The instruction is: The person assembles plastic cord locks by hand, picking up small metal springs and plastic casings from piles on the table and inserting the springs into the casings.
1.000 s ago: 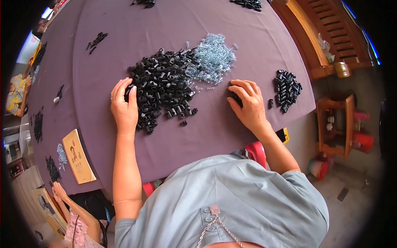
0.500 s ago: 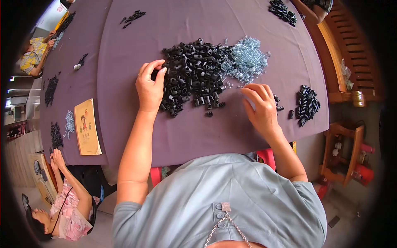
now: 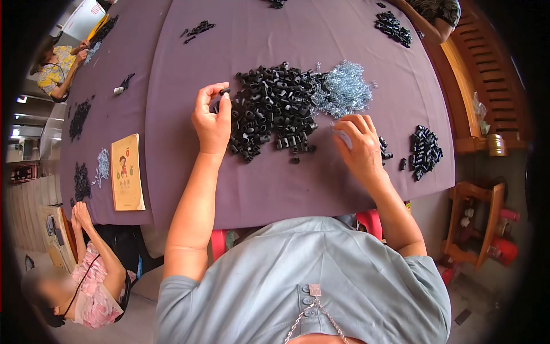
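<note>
Between the thumb and forefinger of my left hand (image 3: 213, 120) is a small black part (image 3: 224, 91), just left of the big heap of black tubular parts (image 3: 266, 106). My right hand (image 3: 358, 140) is curled over the cloth, below the pile of pale metal springs (image 3: 346, 86). Its thumb and fingertips are close together, and what they hold, if anything, is too small to name. A few black pieces (image 3: 385, 149) lie beside its right edge. Farther right sits a smaller pile of black parts (image 3: 425, 152).
A booklet (image 3: 127, 172) lies on the purple cloth (image 3: 275, 192) at the left. Small black piles (image 3: 80, 182) dot the table. A person in pink (image 3: 97, 286), one in yellow (image 3: 54, 71) and a third (image 3: 432, 17) are around it. Wooden furniture (image 3: 472, 223) stands right.
The view has shifted, so the table's contents appear farther right than at first. A small black part now shows raised at my left fingertips. My right hand has left the black pieces beside it.
</note>
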Motion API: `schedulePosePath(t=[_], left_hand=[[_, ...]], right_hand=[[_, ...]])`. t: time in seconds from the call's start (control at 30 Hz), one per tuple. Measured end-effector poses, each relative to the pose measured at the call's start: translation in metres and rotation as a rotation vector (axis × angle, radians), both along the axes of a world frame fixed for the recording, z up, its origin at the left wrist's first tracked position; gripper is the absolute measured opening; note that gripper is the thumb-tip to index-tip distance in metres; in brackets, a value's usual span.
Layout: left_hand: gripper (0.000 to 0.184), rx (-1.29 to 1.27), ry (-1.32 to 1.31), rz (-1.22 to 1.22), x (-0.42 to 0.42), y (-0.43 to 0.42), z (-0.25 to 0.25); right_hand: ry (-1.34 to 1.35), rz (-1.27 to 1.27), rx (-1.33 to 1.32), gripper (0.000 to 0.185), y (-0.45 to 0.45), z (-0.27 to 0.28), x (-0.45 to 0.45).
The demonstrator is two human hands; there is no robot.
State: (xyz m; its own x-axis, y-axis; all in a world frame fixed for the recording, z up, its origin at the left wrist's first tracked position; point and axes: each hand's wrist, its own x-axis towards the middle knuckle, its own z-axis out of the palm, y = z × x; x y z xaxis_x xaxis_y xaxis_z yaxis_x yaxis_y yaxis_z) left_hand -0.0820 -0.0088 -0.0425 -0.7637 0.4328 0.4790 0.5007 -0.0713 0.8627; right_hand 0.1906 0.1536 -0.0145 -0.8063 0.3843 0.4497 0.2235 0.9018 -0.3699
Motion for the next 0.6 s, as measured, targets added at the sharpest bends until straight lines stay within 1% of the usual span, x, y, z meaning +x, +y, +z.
schedulePosePath(t=[0.07, 0.27, 0.4, 0.47, 0.57, 0.6], left_hand=[[0.012, 0.008, -0.017, -0.030, 0.003, 0.000, 0.004], [0.011, -0.129, 0.048, -0.050, 0.020, -0.009, 0.035], [0.015, -0.111, -0.059, -0.129, 0.060, -0.018, 0.053], [0.017, -0.120, -0.022, -0.196, 0.079, -0.019, 0.049], [0.018, -0.145, -0.155, -0.260, 0.101, -0.016, 0.046], [0.018, -0.146, -0.134, -0.264, 0.104, -0.015, 0.041]], right_hand=[[-0.014, 0.028, 0.010, 0.025, 0.001, 0.005, -0.005], [-0.170, 0.049, 0.066, 0.017, 0.013, 0.002, -0.025], [-0.109, 0.048, -0.169, 0.016, 0.020, 0.023, -0.032], [-0.108, 0.014, -0.309, 0.015, 0.022, 0.037, -0.035], [-0.080, -0.003, -0.439, 0.014, 0.025, 0.046, -0.043], [-0.076, -0.015, -0.483, 0.014, 0.024, 0.048, -0.044]])
